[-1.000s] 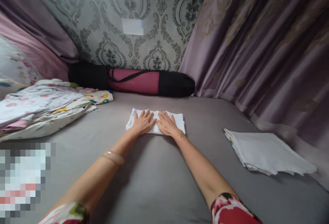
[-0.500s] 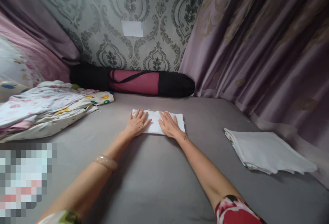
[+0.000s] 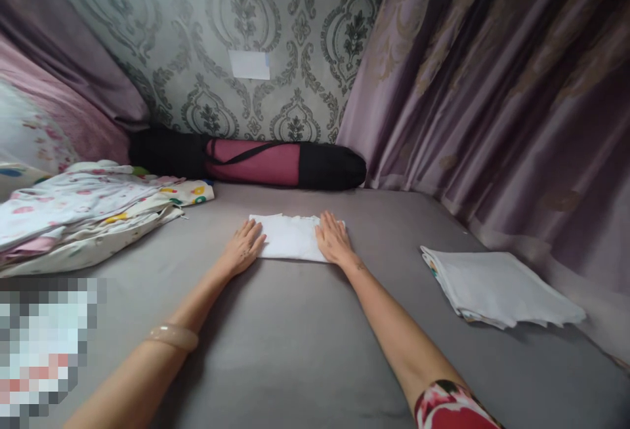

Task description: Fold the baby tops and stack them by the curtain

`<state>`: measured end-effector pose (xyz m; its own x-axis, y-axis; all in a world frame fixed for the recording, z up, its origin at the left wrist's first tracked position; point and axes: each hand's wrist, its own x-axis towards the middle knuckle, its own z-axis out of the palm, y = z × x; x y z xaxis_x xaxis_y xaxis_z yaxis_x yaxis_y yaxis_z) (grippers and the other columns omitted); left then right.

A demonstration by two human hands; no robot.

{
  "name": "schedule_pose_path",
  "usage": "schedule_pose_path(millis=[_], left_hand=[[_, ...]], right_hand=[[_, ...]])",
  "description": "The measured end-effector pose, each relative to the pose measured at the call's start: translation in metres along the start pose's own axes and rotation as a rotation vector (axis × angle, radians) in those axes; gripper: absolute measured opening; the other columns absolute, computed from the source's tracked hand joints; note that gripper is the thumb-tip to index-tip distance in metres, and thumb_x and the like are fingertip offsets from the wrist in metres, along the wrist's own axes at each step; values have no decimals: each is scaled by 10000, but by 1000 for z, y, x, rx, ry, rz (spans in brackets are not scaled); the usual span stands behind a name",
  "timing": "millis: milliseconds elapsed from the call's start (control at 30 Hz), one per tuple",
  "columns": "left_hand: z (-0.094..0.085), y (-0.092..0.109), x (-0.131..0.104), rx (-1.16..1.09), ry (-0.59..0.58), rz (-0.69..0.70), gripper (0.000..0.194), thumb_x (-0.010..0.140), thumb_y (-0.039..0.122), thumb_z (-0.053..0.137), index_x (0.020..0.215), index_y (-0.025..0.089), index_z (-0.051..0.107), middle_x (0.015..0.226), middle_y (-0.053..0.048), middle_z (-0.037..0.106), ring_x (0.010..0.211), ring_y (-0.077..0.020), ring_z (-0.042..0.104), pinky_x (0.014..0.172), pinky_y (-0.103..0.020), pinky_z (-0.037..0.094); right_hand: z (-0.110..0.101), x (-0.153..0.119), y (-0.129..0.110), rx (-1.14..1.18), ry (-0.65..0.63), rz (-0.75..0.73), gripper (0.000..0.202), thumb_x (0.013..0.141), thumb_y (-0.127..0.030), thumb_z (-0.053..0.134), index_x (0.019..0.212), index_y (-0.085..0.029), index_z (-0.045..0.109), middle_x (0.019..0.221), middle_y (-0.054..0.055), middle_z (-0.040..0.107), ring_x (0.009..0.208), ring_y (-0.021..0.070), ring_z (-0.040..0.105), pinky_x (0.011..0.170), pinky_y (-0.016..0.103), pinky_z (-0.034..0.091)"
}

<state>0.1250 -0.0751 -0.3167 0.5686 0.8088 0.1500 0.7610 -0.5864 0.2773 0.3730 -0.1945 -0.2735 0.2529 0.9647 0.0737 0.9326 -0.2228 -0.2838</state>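
A folded white cloth (image 3: 290, 239) lies flat on the grey bed sheet (image 3: 295, 324), in the middle of the view. My left hand (image 3: 243, 244) rests at the cloth's left edge, palm down, fingers stretched out and partly on the fabric. My right hand (image 3: 333, 237) lies flat over the cloth's right end, covering much of that side, with its fingers pointing away from me. Neither hand grips anything.
On the right lies a folded pale cloth stack (image 3: 497, 285). Patterned clothes (image 3: 88, 199) are heaped at the left. A black and maroon long bag (image 3: 260, 163) runs along the wall, between purple curtains (image 3: 418, 88).
Both hands have moved apart, my left hand leftward to the cloth's edge and my right hand rightward to its other end. More of the cloth's middle shows. The view has shifted slightly.
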Motion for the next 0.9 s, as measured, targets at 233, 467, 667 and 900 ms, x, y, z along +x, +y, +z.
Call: schedule_pose_path(millis=[233, 467, 667, 900], left_hand=[[-20, 7, -22, 45, -67, -94, 577, 995, 405, 203, 1468, 132, 389, 1540, -107, 363, 1454, -248, 262, 1182, -457, 204], [-18, 8, -23, 15, 4, -90, 542, 995, 398, 231, 1441, 160, 426, 1516, -113, 408, 1437, -260, 304, 1166, -468, 240], [-20, 9, -24, -10, 24, -110, 530, 994, 375, 241, 1419, 135, 448, 1501, -115, 432, 1431, -275, 309, 1165, -454, 248], [-23, 9, -25, -61, 51, -115, 487, 987, 353, 273, 1384, 151, 469, 1472, -117, 471, 1411, -264, 345, 1153, -451, 273]], right_hand=[[15, -7, 19, -99, 16, 96, 633, 996, -386, 236, 1495, 1, 285, 1583, 189, 221, 1474, 276, 165, 1185, 408, 124], [0, 3, 23, -98, 15, 96, 636, 1004, -405, 157, 1502, -28, 278, 1593, 174, 194, 1481, 256, 141, 1186, 434, 90], [15, 6, 29, -115, 4, 104, 640, 1000, -399, 214, 1489, 7, 294, 1578, 187, 241, 1469, 274, 175, 1179, 401, 143], [6, 8, 21, -119, -34, 118, 616, 1011, -416, 194, 1508, -64, 287, 1595, 170, 199, 1478, 279, 134, 1180, 487, 81]])
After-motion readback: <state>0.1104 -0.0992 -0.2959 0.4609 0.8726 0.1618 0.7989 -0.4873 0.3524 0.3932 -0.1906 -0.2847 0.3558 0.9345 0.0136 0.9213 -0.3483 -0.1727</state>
